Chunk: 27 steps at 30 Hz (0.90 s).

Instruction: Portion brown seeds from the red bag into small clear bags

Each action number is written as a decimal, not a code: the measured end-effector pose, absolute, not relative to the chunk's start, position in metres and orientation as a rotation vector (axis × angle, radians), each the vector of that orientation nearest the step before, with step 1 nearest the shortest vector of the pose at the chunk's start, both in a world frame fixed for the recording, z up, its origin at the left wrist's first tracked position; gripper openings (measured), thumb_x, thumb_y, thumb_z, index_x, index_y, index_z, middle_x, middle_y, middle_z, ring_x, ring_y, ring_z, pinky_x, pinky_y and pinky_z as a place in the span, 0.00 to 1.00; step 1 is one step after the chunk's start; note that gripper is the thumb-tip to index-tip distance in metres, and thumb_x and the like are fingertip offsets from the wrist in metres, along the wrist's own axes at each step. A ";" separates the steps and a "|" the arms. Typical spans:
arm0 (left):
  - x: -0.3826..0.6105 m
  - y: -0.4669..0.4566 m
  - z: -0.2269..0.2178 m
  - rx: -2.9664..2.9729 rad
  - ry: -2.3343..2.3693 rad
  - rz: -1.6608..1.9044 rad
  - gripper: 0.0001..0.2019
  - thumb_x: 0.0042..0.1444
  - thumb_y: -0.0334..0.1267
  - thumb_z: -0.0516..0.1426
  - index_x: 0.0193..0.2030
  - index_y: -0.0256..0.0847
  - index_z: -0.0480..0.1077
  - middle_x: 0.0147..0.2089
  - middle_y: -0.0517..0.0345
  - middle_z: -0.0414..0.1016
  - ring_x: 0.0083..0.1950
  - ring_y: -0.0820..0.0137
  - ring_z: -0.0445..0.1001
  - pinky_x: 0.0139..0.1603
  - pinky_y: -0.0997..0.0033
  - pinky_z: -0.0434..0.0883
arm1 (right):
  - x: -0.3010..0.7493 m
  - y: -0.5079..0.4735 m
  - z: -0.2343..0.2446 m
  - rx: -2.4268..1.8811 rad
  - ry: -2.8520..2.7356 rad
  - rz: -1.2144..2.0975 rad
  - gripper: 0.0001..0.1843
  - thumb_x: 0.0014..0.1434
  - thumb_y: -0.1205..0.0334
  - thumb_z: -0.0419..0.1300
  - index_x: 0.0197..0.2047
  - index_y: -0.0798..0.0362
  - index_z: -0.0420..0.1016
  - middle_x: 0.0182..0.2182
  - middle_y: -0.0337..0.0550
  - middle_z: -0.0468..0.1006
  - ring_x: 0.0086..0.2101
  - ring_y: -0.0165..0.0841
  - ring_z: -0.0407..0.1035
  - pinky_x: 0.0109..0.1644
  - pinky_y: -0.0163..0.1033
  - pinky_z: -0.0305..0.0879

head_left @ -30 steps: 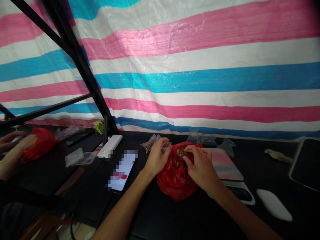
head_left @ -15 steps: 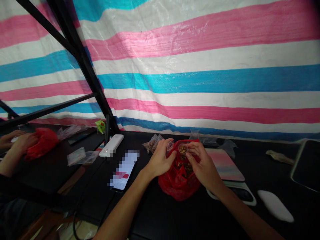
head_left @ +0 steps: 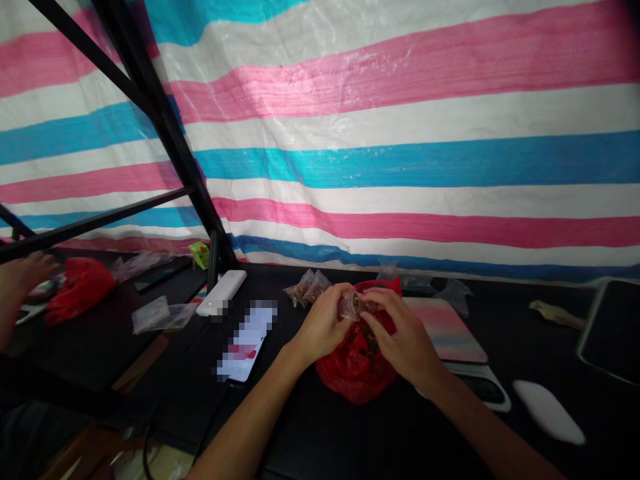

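Note:
My left hand is closed on a small clear plastic bag, holding its mouth toward the right. In the fingers of my right hand is a small clear cup with brownish bits inside, tilted at the bag's mouth. Fingers partly cover both. Directly below them sits an open red plastic bag, with more dark brown bits showing inside. Just behind my left hand lie small clear bags filled with brown pieces.
A phone and a white power bank lie to the left. On the right are a scale, a white mouse-shaped object and a dark-screened device. Another person's hand is by a red bag beyond the black frame.
My right hand has brought the cup left and tipped it against the small bag's mouth. At far left, the other person's hand has lifted away from their red bag.

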<state>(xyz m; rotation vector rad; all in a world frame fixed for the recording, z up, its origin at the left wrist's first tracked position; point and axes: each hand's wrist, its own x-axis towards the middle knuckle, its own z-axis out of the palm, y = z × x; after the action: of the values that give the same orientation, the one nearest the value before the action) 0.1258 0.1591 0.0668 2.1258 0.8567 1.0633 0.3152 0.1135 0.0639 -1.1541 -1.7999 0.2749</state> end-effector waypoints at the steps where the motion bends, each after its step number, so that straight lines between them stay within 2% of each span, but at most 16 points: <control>1: 0.126 0.159 0.066 2.147 0.865 1.065 0.22 0.59 0.31 0.61 0.61 0.43 0.66 0.58 0.48 0.75 0.58 0.57 0.74 0.62 0.57 0.68 | 0.316 0.113 0.064 -1.151 -1.837 0.234 0.13 0.70 0.65 0.56 0.55 0.45 0.73 0.56 0.47 0.77 0.57 0.41 0.72 0.63 0.52 0.69; 8: 0.131 0.158 0.064 2.016 0.861 1.070 0.24 0.58 0.40 0.67 0.60 0.44 0.68 0.58 0.49 0.76 0.58 0.57 0.74 0.62 0.59 0.68 | 0.319 0.113 0.064 -1.059 -1.964 0.163 0.20 0.72 0.70 0.47 0.57 0.45 0.75 0.58 0.47 0.75 0.59 0.39 0.70 0.65 0.51 0.67; 11: 0.131 0.158 0.065 1.946 0.873 1.062 0.26 0.57 0.45 0.68 0.60 0.44 0.69 0.57 0.50 0.77 0.57 0.58 0.75 0.60 0.61 0.69 | 0.320 0.113 0.066 -1.089 -1.946 0.216 0.20 0.71 0.66 0.52 0.62 0.44 0.71 0.58 0.48 0.75 0.58 0.40 0.71 0.63 0.50 0.69; 14: 0.131 0.158 0.066 1.979 0.919 1.002 0.22 0.58 0.49 0.67 0.56 0.42 0.72 0.52 0.51 0.79 0.51 0.60 0.76 0.54 0.63 0.70 | 0.321 0.114 0.067 -1.141 -1.908 0.258 0.17 0.70 0.61 0.58 0.60 0.47 0.71 0.54 0.49 0.77 0.55 0.41 0.73 0.60 0.49 0.72; 17: 0.132 0.158 0.066 2.040 0.924 0.992 0.19 0.60 0.49 0.66 0.53 0.42 0.75 0.51 0.51 0.79 0.50 0.60 0.75 0.54 0.63 0.69 | 0.321 0.114 0.067 -1.128 -1.929 0.226 0.15 0.70 0.64 0.55 0.58 0.48 0.73 0.54 0.49 0.77 0.56 0.41 0.73 0.62 0.49 0.71; 21: 0.134 0.158 0.065 2.092 0.904 1.012 0.22 0.59 0.48 0.67 0.56 0.42 0.74 0.52 0.52 0.79 0.51 0.60 0.75 0.56 0.62 0.69 | 0.321 0.113 0.066 -0.984 -2.003 0.168 0.21 0.70 0.71 0.49 0.59 0.46 0.73 0.58 0.48 0.76 0.58 0.40 0.71 0.64 0.51 0.68; 24: 0.135 0.156 0.065 2.140 0.899 0.983 0.19 0.60 0.45 0.65 0.56 0.42 0.74 0.50 0.52 0.79 0.49 0.61 0.75 0.54 0.61 0.70 | 0.322 0.113 0.067 -1.014 -1.968 0.208 0.18 0.69 0.67 0.56 0.61 0.45 0.71 0.54 0.47 0.78 0.55 0.41 0.73 0.61 0.50 0.71; 27: 0.136 0.154 0.064 2.177 0.904 0.966 0.18 0.61 0.42 0.65 0.56 0.43 0.74 0.49 0.53 0.79 0.49 0.61 0.74 0.52 0.62 0.70 | 0.324 0.114 0.068 -1.121 -1.929 0.267 0.17 0.67 0.61 0.63 0.58 0.45 0.72 0.49 0.46 0.79 0.50 0.41 0.75 0.55 0.48 0.73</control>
<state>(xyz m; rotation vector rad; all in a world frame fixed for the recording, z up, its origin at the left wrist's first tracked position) 0.1356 0.1542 0.0639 2.1768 0.9044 0.9658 0.3244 0.1140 0.0676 -1.1209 -1.9294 0.2666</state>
